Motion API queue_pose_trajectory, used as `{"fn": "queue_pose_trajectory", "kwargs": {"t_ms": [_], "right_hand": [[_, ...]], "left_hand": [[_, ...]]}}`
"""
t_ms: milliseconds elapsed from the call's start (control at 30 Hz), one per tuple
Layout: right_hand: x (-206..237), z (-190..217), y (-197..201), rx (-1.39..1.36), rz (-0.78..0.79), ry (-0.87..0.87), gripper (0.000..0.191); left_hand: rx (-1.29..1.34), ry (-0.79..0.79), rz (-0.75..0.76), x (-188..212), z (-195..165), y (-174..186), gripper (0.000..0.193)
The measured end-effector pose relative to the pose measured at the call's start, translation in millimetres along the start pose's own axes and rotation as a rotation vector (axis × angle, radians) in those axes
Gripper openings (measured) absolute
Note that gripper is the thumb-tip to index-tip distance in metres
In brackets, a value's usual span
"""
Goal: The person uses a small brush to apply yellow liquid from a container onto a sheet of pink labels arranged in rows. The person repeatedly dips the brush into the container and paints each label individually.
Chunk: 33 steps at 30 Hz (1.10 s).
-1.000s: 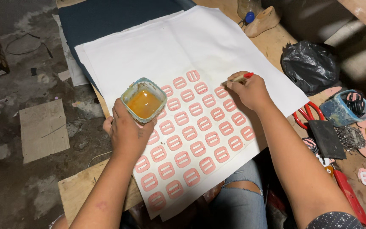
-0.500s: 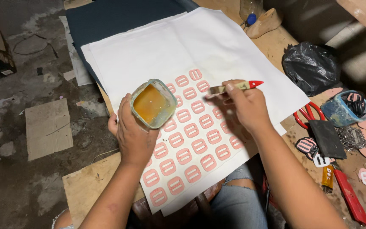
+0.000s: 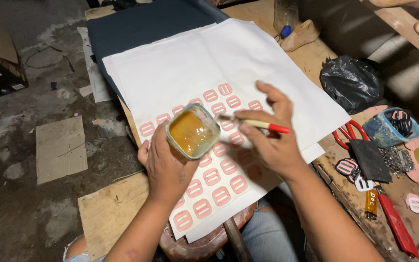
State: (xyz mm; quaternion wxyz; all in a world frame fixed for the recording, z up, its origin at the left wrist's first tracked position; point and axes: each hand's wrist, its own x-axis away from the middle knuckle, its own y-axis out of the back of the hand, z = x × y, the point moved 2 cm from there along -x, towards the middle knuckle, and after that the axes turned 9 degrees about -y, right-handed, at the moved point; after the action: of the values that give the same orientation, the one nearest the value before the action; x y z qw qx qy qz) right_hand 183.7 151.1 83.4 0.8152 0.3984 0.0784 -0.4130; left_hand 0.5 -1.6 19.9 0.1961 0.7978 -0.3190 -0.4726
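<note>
Glue jar (image 3: 192, 132) in left hand (image 3: 167, 167), brush (image 3: 260, 124) in right hand (image 3: 273, 140)

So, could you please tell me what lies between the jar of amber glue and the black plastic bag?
In the head view, the right hand holding a brush lies between the jar and the bag, over white paper bearing pink pieces.

Brush tip (image 3: 226, 117): blurred, you can't make out bristles.
Pink pieces (image 3: 204, 209): your left hand (image 3: 168, 167) hides several.
</note>
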Motion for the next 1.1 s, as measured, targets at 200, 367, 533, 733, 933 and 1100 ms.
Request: {"fn": "queue_pose_trajectory", "kwargs": {"t_ms": [200, 367, 533, 733, 933, 1100], "right_hand": [[-2, -78, 10, -0.253, 0.192, -0.836, 0.027], [-14, -107, -7, -0.239, -0.005, -0.705, 0.024], [-20, -97, -32, -0.021, 0.039, -0.504, 0.02], [-40, -103, -30, 0.119, 0.015, -0.602, 0.021], [-48, -116, -36, 0.154, -0.022, -0.584, 0.025], [-56, -124, -27, 0.2, -0.014, -0.6, 0.027]], "left_hand": [[-0.01, 0.146, -0.005, -14, 36, 1, 0.096], [0.01, 0.294, 0.068, -27, 62, 1, 0.095], [-0.006, 0.363, 0.17, -31, 72, 2, 0.088], [-0.041, 0.351, 0.167, -32, 69, 1, 0.085], [-0.063, 0.357, 0.192, -28, 73, 0, 0.084], [-0.06, 0.338, 0.17, -29, 76, 0, 0.085]]}}
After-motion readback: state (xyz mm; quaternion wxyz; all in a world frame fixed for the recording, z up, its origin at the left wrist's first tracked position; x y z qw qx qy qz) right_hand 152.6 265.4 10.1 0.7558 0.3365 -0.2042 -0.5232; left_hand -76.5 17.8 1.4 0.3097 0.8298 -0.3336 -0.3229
